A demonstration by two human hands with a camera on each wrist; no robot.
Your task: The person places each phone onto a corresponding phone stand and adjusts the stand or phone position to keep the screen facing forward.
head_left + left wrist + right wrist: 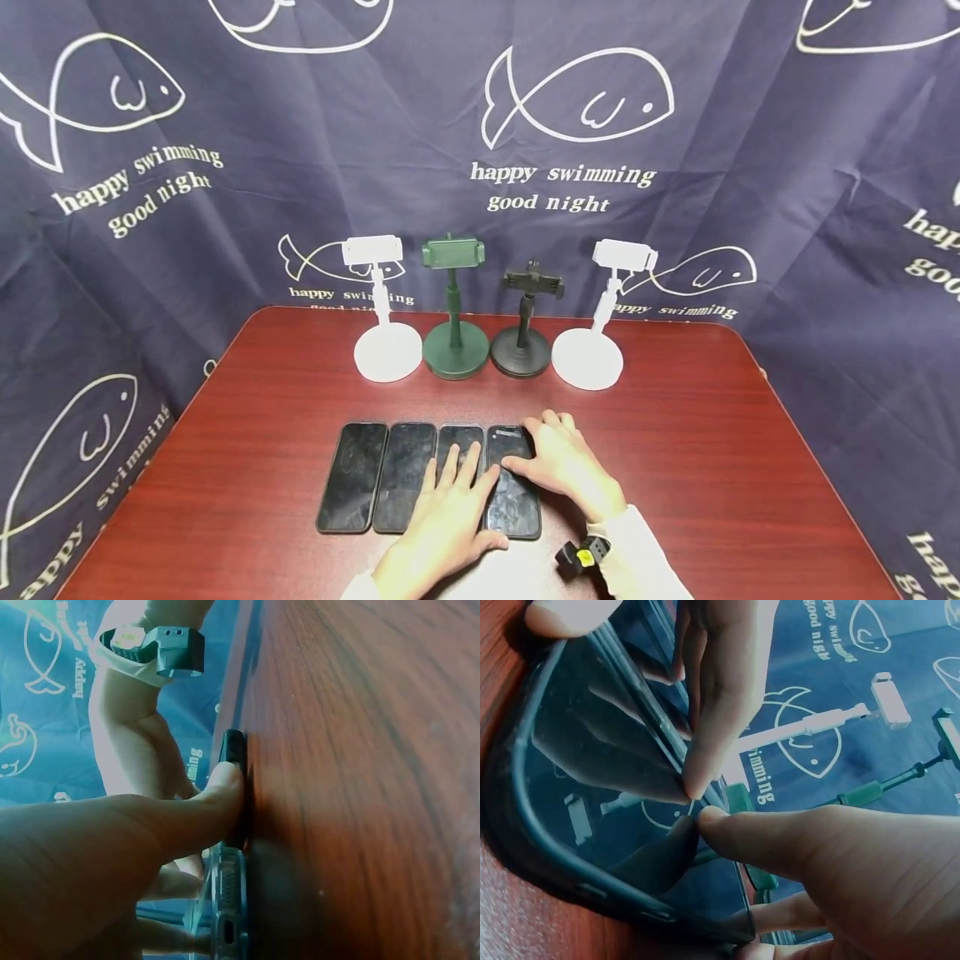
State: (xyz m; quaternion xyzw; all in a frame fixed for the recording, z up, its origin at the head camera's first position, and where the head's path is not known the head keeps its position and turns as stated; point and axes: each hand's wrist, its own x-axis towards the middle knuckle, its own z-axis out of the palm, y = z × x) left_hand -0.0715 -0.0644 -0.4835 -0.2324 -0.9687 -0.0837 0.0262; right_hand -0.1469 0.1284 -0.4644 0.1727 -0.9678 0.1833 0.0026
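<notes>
Several dark smartphones lie side by side, screens up, in the head view. On the rightmost smartphone my right hand has its thumb on the screen, its other fingers bent at the upper right edge. My left hand rests over the neighbouring smartphone, fingers spread nearly straight. Its index finger reaches the seam between these two. In the left wrist view, the left thumb presses the lower end of the rightmost smartphone, beside a clear-cased smartphone. Two more smartphones lie left.
Behind the phones stand phone holders in a row: a white one, a green one, a black one and another white one. The red-brown table meets a blue fish-print curtain at its back.
</notes>
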